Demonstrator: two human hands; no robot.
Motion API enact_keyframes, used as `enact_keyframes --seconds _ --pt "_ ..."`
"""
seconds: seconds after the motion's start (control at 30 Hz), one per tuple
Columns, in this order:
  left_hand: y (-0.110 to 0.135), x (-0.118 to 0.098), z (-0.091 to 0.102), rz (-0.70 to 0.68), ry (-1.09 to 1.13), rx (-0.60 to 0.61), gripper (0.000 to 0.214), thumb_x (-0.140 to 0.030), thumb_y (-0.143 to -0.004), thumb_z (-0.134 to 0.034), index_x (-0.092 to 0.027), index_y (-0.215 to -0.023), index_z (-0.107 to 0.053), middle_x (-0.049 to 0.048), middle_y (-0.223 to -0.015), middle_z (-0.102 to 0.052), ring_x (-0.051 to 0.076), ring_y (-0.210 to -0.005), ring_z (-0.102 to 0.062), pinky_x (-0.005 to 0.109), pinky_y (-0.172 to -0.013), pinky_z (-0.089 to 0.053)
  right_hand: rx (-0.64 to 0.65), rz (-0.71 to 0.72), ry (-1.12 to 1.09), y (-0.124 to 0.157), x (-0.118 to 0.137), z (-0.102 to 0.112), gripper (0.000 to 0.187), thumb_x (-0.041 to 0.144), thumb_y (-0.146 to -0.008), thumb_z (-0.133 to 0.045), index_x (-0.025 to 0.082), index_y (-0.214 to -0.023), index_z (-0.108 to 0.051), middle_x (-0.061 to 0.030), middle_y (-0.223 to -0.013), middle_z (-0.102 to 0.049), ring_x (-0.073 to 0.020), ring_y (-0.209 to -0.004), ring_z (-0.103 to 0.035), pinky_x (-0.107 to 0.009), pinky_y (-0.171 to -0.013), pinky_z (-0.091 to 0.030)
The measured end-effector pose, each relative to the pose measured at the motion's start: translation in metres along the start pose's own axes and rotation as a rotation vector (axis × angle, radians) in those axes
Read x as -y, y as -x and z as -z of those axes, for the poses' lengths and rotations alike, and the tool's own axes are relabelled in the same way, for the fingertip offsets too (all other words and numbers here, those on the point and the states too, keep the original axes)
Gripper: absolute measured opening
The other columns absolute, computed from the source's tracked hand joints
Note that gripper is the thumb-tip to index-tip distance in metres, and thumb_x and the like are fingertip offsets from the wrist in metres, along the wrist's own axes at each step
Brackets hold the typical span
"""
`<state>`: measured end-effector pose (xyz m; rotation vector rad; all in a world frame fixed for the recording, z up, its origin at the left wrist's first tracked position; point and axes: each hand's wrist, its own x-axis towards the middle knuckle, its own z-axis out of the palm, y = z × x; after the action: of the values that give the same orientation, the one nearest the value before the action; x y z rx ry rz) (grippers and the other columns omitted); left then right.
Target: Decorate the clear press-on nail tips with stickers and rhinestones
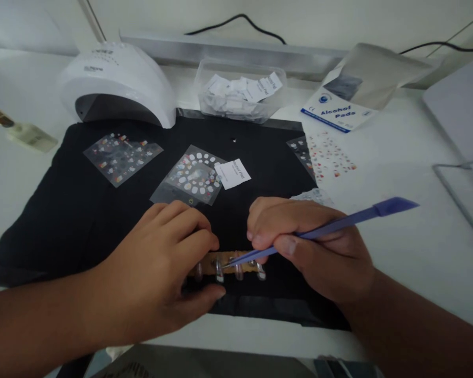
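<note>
My right hand (311, 241) is closed around slim purple tweezers (339, 224), their wide end pointing up to the right. The pointed tip reaches down to a clear nail tip (219, 272) on a tan strip (208, 262). Several glossy nail tips stand in a row along this strip. At its left end my left hand (169, 262) holds the strip, fingers behind and thumb in front; its exact grip is partly hidden. Just beyond the hands lie a sticker sheet (197, 173) with white dots and an alcohol pad packet (233, 174).
A black mat (122, 226) covers the white table. At the back stand a white nail lamp (118, 79), a clear box (240, 113) of packets and an alcohol pads bag (339, 105). More sticker sheets (122, 157) lie left and right. A bottle (31, 136) is at far left.
</note>
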<state>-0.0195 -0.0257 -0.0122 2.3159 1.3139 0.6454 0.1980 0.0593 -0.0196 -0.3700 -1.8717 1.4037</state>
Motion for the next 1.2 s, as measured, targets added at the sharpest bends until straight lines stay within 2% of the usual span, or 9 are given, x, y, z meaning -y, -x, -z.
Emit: enact_keyframes --seconds 0.57,0.83,1.03,1.2 --pt "0.001 0.000 0.000 0.006 0.002 -0.004 0.006 -0.022 -0.084 -0.067 -0.020 -0.090 -0.065 0.0023 -0.094 -0.065 0.024 -0.092 -0.056 0.043 -0.078 -0.040 0.000 -0.053 -0.025 0.002 0.001 -0.001 0.020 0.023 -0.097 -0.059 0.014 -0.089 -0.074 -0.0061 -0.076 -0.067 -0.0161 -0.070 -0.064 -0.031 -0.062 -0.051" --pt "0.001 -0.001 0.003 -0.014 0.001 -0.011 0.015 -0.023 -0.083 -0.068 -0.020 -0.097 -0.062 0.0034 -0.098 -0.065 0.025 -0.093 -0.056 0.046 -0.079 -0.042 0.006 -0.074 -0.026 0.001 0.000 0.000 0.018 0.023 -0.097 -0.059 0.017 -0.090 -0.075 -0.0053 -0.077 -0.067 -0.0167 -0.070 -0.065 -0.032 -0.062 -0.052" --pt "0.001 -0.001 0.012 -0.137 0.050 0.039 0.024 -0.021 -0.084 -0.069 -0.020 -0.106 -0.059 0.0048 -0.099 -0.062 0.026 -0.097 -0.056 0.048 -0.081 -0.046 0.008 -0.090 -0.034 0.001 0.000 0.000 0.019 0.023 -0.097 -0.058 0.017 -0.091 -0.075 -0.0052 -0.077 -0.067 -0.0164 -0.069 -0.063 -0.032 -0.060 -0.051" --pt "0.002 -0.003 0.016 -0.186 0.060 0.088 0.008 -0.017 -0.086 -0.066 -0.020 -0.090 -0.060 0.0049 -0.095 -0.061 0.025 -0.096 -0.057 0.049 -0.081 -0.046 -0.002 -0.095 -0.028 0.001 0.001 0.000 0.018 0.023 -0.096 -0.058 0.019 -0.090 -0.075 -0.0043 -0.076 -0.067 -0.0160 -0.069 -0.063 -0.032 -0.060 -0.051"
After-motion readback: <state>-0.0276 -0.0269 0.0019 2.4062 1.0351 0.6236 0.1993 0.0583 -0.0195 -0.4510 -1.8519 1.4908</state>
